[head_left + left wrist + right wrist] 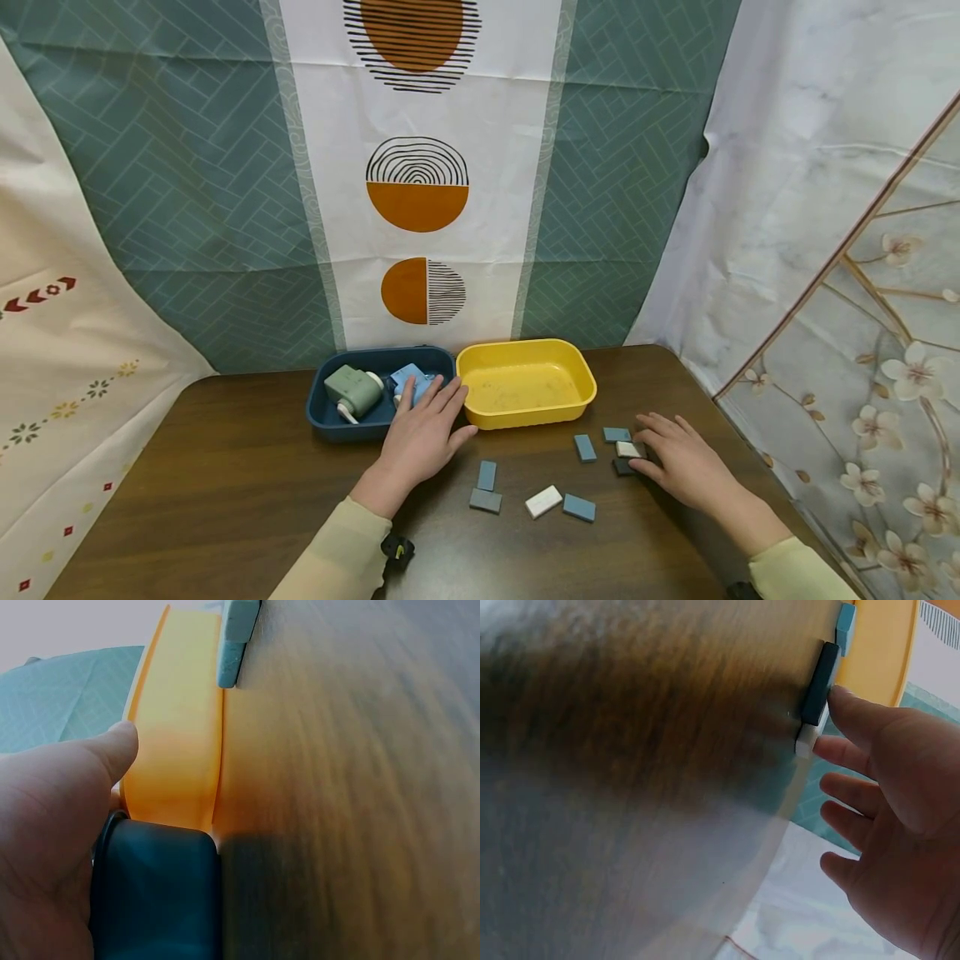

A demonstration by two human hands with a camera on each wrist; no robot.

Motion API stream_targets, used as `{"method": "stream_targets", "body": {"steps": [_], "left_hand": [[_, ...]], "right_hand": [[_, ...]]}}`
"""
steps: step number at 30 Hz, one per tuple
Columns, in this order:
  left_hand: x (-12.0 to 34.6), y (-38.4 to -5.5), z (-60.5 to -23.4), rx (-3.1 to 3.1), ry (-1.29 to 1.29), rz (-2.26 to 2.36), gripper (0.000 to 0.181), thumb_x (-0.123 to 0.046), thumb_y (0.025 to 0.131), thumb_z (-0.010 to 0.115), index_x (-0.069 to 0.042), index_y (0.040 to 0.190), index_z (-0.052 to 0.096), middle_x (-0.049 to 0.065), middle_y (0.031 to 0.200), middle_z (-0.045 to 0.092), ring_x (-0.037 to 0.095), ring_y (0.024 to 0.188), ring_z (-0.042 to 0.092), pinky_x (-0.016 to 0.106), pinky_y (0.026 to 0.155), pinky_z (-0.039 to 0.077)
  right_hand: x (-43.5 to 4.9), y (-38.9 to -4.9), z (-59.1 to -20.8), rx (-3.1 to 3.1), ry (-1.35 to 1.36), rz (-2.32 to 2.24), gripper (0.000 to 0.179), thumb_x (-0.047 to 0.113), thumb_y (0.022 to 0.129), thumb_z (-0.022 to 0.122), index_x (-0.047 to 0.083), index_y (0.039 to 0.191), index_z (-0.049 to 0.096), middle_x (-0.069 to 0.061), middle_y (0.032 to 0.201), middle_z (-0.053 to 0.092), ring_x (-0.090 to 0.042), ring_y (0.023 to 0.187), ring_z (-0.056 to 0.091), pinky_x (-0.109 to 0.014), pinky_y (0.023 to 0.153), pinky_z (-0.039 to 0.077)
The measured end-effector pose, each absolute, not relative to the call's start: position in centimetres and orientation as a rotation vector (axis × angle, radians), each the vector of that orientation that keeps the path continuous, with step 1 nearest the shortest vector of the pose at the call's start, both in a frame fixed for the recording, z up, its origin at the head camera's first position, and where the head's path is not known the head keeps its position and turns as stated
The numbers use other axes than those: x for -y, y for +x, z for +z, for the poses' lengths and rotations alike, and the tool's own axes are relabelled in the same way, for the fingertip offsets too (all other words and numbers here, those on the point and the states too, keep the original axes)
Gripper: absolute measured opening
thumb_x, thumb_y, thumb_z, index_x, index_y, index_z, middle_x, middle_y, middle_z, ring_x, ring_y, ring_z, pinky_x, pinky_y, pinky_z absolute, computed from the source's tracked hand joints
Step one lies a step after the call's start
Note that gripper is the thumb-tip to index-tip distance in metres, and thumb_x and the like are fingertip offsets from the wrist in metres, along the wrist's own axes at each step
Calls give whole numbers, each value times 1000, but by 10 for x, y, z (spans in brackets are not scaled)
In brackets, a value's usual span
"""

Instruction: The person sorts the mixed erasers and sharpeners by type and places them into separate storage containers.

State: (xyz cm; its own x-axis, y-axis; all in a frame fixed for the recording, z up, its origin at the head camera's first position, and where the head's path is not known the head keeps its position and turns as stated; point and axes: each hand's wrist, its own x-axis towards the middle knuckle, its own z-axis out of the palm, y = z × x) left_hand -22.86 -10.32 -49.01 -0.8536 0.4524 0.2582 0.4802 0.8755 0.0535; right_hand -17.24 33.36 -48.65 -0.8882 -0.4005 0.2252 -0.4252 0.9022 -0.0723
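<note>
My left hand (pixel 423 437) reaches over the near right corner of a dark blue tray (pixel 330 432), fingers straight and spread. In the left wrist view its thumb points toward the yellow tray's (pixel 176 727) side. Inside the blue tray lie a grey-green bottle-like thing (pixel 352 390) and a light blue one (pixel 408 379), partly behind my fingers. My right hand (pixel 686 462) is at a small white tile (pixel 627 450), thumb and forefinger apart around its right end. Right by the thumb is a black tile (pixel 821 684). A blue tile (pixel 617 434) lies just beyond the white one.
Further blue tiles (pixel 585 448), a grey tile (pixel 485 500) and another white tile (pixel 543 502) lie scattered on the brown wooden table (pixel 247 492). The yellow tray stands against the blue one at the back. Patterned cloths (pixel 600 208) hang behind and at both sides.
</note>
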Motion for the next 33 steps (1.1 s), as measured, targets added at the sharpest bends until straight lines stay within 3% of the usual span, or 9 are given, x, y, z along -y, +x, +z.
{"method": "stream_targets", "body": {"steps": [8,13,24,33], "left_hand": [[104,-229,-489,2815,-709,-190,75,-61,112,55,-17,171,45,4,177,38,31,165,31,67,133,2],[104,-229,-488,2814,-708,-190,75,-62,111,55,-17,170,46,4,177,38,31,165,31,67,133,2],[103,-228,-489,2814,-715,-186,74,-61,112,56,-17,170,47,5,177,39,32,165,31,68,133,3],[103,-228,-489,2824,-712,-180,75,-62,111,56,-17,171,45,4,178,37,32,165,30,67,133,3]], "right_hand": [[-335,-171,-486,2877,614,200,27,31,97,87,12,109,74,-26,145,67,-52,140,57,-76,118,37],[-338,-169,-488,2866,610,216,28,30,95,90,18,98,65,-25,139,69,-54,137,59,-78,115,39],[-339,-164,-487,2881,629,239,29,31,92,91,23,90,64,-22,135,71,-54,137,59,-78,115,40],[-340,-161,-489,2840,709,279,31,24,87,96,22,99,68,-18,136,70,-53,137,59,-76,112,43]]}}
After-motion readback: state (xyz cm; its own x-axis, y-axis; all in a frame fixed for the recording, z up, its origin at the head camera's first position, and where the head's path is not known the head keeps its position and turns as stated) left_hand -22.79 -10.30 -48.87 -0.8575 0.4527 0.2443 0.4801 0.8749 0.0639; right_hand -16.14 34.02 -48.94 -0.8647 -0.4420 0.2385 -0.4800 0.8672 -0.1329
